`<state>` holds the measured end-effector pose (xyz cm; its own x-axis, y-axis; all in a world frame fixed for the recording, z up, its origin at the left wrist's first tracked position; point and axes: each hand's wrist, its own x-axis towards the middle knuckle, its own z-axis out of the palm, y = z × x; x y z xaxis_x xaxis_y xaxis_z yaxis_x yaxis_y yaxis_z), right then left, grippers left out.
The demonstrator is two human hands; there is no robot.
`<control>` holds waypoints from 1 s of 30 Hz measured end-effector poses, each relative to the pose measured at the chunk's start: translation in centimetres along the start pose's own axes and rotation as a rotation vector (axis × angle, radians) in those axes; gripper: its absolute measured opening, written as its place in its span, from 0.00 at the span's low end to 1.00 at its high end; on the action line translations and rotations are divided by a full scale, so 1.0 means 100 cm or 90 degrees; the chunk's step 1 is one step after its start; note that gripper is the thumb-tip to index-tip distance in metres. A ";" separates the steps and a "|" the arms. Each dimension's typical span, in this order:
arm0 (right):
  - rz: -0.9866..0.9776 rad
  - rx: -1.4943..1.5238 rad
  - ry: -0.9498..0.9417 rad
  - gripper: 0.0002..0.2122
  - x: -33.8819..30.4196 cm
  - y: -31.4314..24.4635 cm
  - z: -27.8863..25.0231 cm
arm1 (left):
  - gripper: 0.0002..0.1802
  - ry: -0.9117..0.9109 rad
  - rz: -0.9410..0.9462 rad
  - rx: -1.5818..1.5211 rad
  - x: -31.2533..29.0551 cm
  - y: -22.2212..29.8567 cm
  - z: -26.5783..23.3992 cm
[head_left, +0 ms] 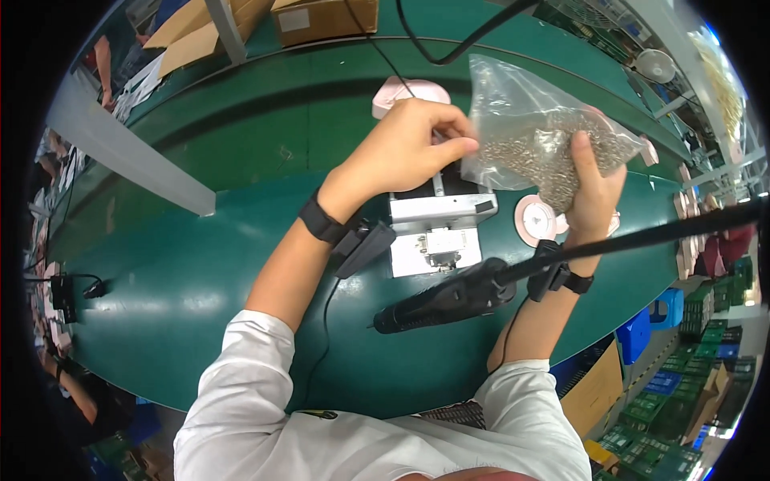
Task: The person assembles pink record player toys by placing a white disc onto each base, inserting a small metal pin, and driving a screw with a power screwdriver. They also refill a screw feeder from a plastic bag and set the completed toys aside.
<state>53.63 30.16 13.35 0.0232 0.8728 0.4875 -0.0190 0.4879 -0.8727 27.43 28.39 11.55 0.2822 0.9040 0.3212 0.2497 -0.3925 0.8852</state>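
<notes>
Over the glossy green counter, my right hand grips a clear plastic bag of small metallic bits, probably heavy-ish and floppy, best cradled underneath; can't tell if my left hand pinches.

Bright light, glare on green tabletop, bowed edges, black corners

Most fingers of the right hand are hidden by the clear bag. The shiny bits inside are too small to be told apart. A pink thing is partly covered by the left hand. A brown box is cut off at the top.
</notes>
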 end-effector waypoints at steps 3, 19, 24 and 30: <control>-0.018 -0.024 -0.025 0.22 0.001 0.002 -0.010 | 0.11 0.001 0.023 0.014 0.001 -0.003 0.006; -0.001 -0.042 -0.011 0.18 -0.007 0.007 0.003 | 0.08 0.031 0.032 0.047 -0.002 -0.015 0.005; 0.017 -0.036 0.006 0.23 -0.006 0.008 -0.004 | 0.07 0.035 0.029 0.038 -0.001 -0.011 0.005; 0.055 0.046 0.017 0.19 -0.010 0.029 -0.004 | 0.07 0.044 0.035 0.014 -0.007 -0.018 0.003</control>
<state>53.96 30.69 10.34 0.0447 0.9116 0.4087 -0.0947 0.4111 -0.9067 27.03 28.39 9.61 0.2309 0.8905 0.3919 0.2558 -0.4442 0.8586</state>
